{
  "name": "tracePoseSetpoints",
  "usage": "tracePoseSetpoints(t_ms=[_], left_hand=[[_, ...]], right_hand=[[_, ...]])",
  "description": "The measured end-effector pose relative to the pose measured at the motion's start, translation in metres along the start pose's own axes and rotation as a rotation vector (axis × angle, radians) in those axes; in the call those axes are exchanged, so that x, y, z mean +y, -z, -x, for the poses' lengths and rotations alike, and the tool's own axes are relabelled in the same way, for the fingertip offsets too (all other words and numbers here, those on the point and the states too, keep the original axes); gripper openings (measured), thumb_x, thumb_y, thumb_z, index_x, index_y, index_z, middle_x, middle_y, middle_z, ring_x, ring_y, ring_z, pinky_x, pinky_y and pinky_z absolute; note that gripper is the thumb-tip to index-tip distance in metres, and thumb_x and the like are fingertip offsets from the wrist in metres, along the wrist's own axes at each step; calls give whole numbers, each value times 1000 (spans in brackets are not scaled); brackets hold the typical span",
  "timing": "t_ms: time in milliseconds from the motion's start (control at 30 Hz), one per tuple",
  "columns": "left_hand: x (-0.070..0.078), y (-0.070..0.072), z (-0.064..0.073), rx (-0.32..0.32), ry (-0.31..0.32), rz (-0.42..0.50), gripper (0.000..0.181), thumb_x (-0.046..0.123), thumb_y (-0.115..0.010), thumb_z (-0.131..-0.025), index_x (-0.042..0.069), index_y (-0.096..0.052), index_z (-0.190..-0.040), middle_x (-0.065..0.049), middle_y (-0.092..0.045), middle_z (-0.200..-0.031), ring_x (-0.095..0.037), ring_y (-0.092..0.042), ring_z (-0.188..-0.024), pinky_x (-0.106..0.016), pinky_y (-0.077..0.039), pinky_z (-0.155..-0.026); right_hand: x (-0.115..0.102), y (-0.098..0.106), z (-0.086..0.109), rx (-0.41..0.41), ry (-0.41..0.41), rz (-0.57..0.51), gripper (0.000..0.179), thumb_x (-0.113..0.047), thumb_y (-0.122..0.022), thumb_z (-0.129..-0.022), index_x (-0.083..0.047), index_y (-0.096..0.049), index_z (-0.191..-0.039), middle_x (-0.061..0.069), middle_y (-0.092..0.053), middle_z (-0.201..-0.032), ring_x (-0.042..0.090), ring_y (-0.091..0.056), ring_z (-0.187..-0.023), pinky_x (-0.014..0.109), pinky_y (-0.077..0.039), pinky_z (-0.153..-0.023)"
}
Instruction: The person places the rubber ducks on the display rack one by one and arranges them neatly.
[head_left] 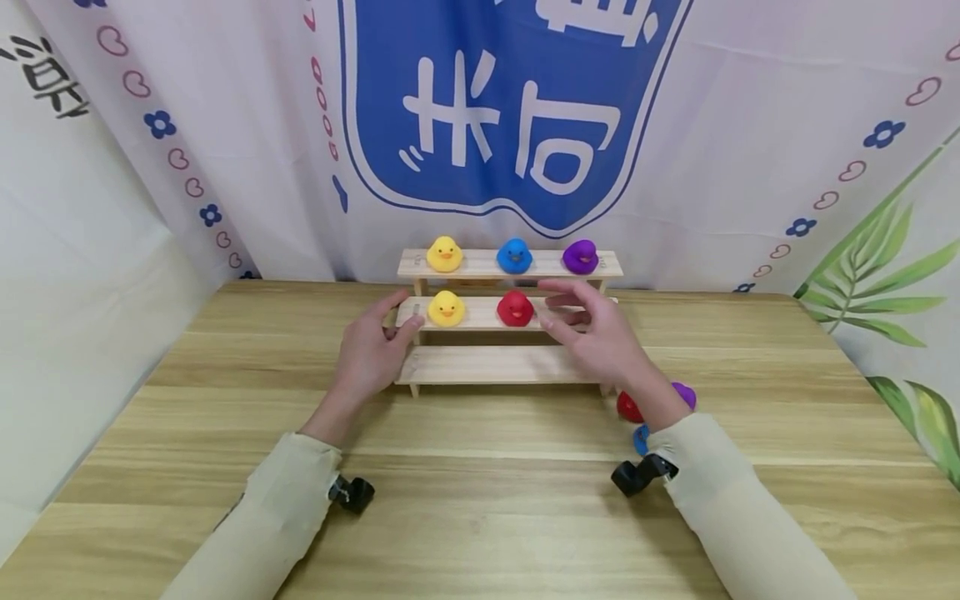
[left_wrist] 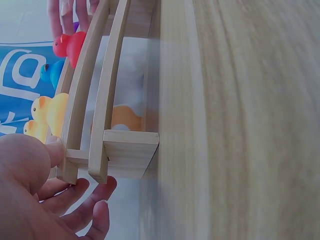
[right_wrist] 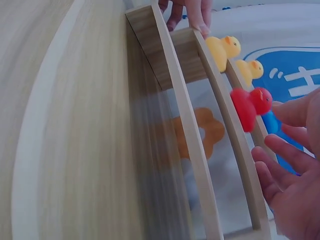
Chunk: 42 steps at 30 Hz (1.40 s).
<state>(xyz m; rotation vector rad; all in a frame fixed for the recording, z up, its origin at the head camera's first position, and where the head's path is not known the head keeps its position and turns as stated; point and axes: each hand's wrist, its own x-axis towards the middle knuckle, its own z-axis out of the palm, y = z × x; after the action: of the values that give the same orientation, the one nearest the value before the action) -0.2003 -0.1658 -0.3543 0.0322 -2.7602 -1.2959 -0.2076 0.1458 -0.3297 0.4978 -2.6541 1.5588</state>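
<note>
Head view: gripping wooden rack (head_left: 495, 364) at nine o'clock with left hand (head_left: 371, 350); with right hand (head_left: 603, 337) loosely spread, just beside middle-shelf red duck (head_left: 515, 309). With broad tabletop (head_left: 472, 517) toward six o'clock.

Left grip (head_left: 371, 346) curled; right grip (head_left: 603, 333) loosely spread; both arms (head_left: 255, 517) (head_left: 750, 508) forward.

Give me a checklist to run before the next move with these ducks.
Left hand holding the left end of the wooden rack: ok.
Right hand holding no duck: ok.
Top yellow duck, top blue duck and top purple duck upright: ok.
Middle yellow duck and middle red duck upright: ok.
Loose red duck, loose blue duck and loose purple duck in full view: not ok, right arm partly covers them.
Those three upright on the table: cannot tell.
</note>
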Motion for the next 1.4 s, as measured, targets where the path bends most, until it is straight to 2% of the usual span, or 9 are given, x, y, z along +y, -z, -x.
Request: tracePoseSetpoints(t_ms=[133,233,367,500,633,800,1000,1200,1400], left_hand=[[0,-1,0,-2,-2,11,59,38,-60,-109,17,-44,-163,-16,-60,-144,-15,-44,-59,-25,-38,-48],[0,-2,1,10,-5,9,59,37,-61,-109,15,-45,-162,-16,-58,-149,-14,-45,-59,-25,-38,-48],[-2,-1,1,18,-10,5,59,37,-61,-109,14,-46,-161,-17,-59,-147,-14,-45,-60,-25,-38,-48],[-2,0,1,19,-19,1,59,36,-61,-109,13,-46,-161,-17,-60,-145,-15,-44,-58,-25,-36,-47],[-1,0,1,19,-12,-10,59,38,-60,-109,14,-46,-161,-16,-59,-146,-15,-45,-60,-25,-37,-48],[0,0,0,17,-3,-10,59,38,-60,-109,16,-45,-162,-16,-61,-144,-16,-47,-60,-26,-38,-48],[1,0,1,18,-11,-17,58,37,-60,-109,16,-46,-161,-15,-56,-154,-17,-51,-66,-26,-41,-51],[1,0,1,13,-9,-10,58,37,-60,-110,16,-46,-161,-15,-52,-159,-18,-54,-72,-26,-44,-55],[0,1,2,16,-11,-5,58,37,-59,-110,15,-46,-162,-16,-57,-151,-16,-49,-65,-26,-40,-51]], right_hand=[[5,14,8,31,16,4,46,-16,-70,-103,-16,-58,-148,6,-63,-146,29,-61,-135,49,-54,-111],[8,23,14,64,25,19,42,-19,-70,-104,-14,-60,-144,6,-65,-143,27,-61,-133,39,-54,-107],[12,33,22,116,52,22,37,-21,-71,-104,-10,-62,-137,8,-67,-136,23,-61,-128,23,-52,-100],[17,44,29,158,79,9,35,-20,-72,-103,-6,-63,-134,11,-68,-132,16,-62,-124,16,-52,-96],[24,54,37,180,68,6,34,-19,-72,-103,-5,-64,-133,13,-68,-131,10,-63,-120,14,-51,-94],[34,65,47,186,47,55,36,-22,-72,-103,-6,-64,-135,12,-68,-130,7,-61,-117,11,-50,-93],[50,78,57,177,34,122,37,-21,-72,-103,-7,-64,-136,11,-68,-130,4,-61,-114,7,-50,-89],[61,88,69,161,-6,165,38,-22,-74,-102,-8,-64,-135,12,-68,-128,2,-63,-110,9,-52,-88],[69,97,79,117,-3,188,38,-22,-73,-102,-6,-62,-135,13,-67,-128,4,-63,-111,9,-53,-87]])
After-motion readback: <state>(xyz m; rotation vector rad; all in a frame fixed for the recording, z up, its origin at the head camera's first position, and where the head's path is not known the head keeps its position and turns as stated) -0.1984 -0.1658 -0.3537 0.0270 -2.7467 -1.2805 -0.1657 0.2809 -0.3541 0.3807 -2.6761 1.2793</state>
